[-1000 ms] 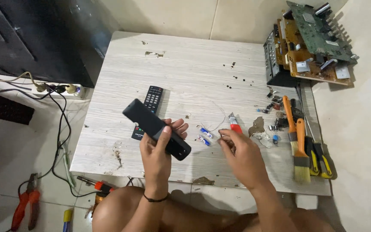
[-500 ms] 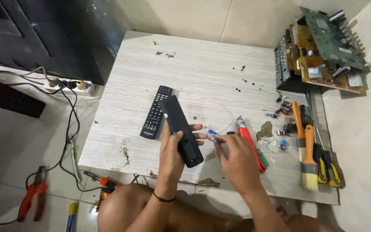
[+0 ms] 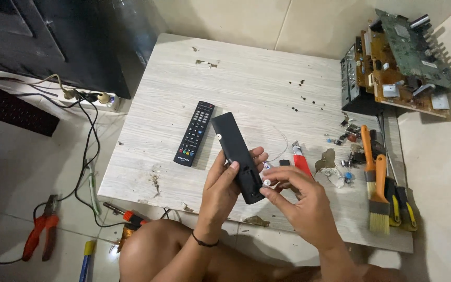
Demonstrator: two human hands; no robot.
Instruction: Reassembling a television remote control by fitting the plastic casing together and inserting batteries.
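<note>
Remote back: a black cover (image 3: 237,155) is held above the table's (image 3: 246,78) near edge, plain side up.
Left hand (image 3: 224,192): wrapped around its lower end.
Right hand (image 3: 299,201): fingertips pinch a small battery (image 3: 266,182) at the bottom end.
Progress: judged midway; battery not seated.
Nearby: second remote (image 3: 194,132), brush (image 3: 380,193), red-handled tool (image 3: 301,162).

The right hand (image 3: 301,203) covered the lower end of the slim black plastic remote (image 3: 237,155); whatever small piece its fingertips pinched was too tiny to tell. The yellow-handled tool (image 3: 85,257) ran off the bottom edge.
</note>
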